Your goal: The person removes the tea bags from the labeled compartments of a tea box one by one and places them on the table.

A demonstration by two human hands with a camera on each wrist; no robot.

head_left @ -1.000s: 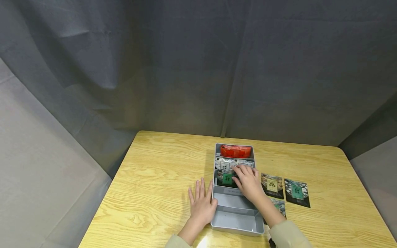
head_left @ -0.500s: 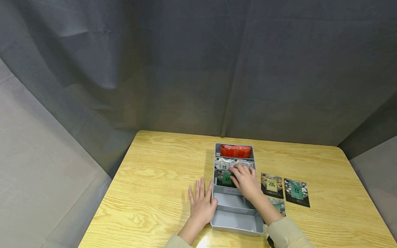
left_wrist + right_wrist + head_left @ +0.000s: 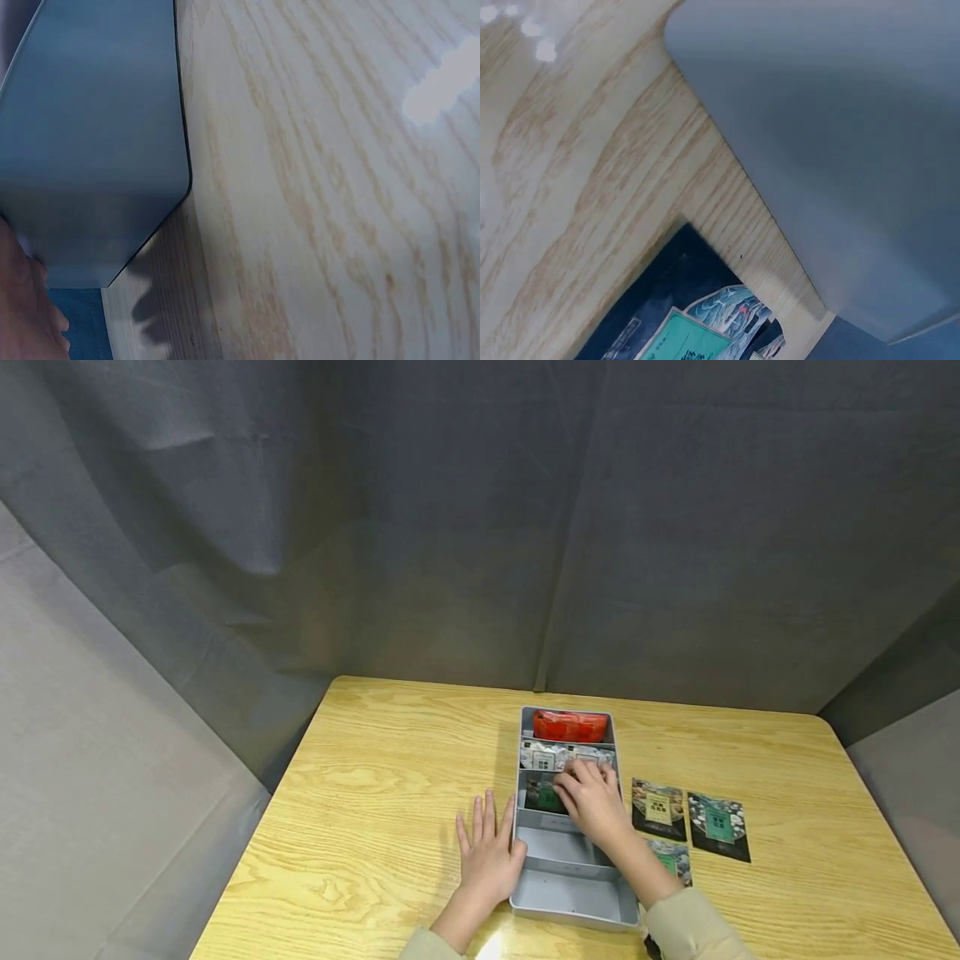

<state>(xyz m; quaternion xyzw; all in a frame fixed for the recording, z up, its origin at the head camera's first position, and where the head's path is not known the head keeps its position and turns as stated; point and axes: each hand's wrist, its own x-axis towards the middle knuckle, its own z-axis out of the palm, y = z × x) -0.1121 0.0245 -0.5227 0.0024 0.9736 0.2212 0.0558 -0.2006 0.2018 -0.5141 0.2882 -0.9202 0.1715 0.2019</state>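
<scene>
**Right hand [image 3: 594, 800] bent over a grey plastic five-compartment tray [image 3: 574, 895]; left hand [image 3: 487, 864] at its side**

Tray lies lengthwise on the yellow wood-grain worktop [image 3: 390, 810], its far end near the worktop's far edge.

Left hand: fingers spread wide, thumb side against the tray's left wall.

Right hand: fingers bent, close together, over the right part of the third compartment from the far end. Cannot tell whether they pinch anything; fingertips partly hidden, and the right wrist view misses them.

In that compartment, left of the right hand: a flat black packet with a green label [image 3: 542, 793], partly covered by the fingers. Next compartment towards the far edge: silvery-white printed packets [image 3: 543, 756]. Farthest compartment: glossy red packets [image 3: 568, 726].

On the worktop, towards its right edge from the tray: a black packet with a yellow label [image 3: 658, 810], then a black packet with a teal label [image 3: 717, 827]. Nearer the person, a dark patterned packet with a green label [image 3: 673, 858], partly behind the right forearm. Beige sleeves [image 3: 693, 922] on both arms.

Beyond the far edge, a dark grey cloth curtain [image 3: 465, 527].
</scene>
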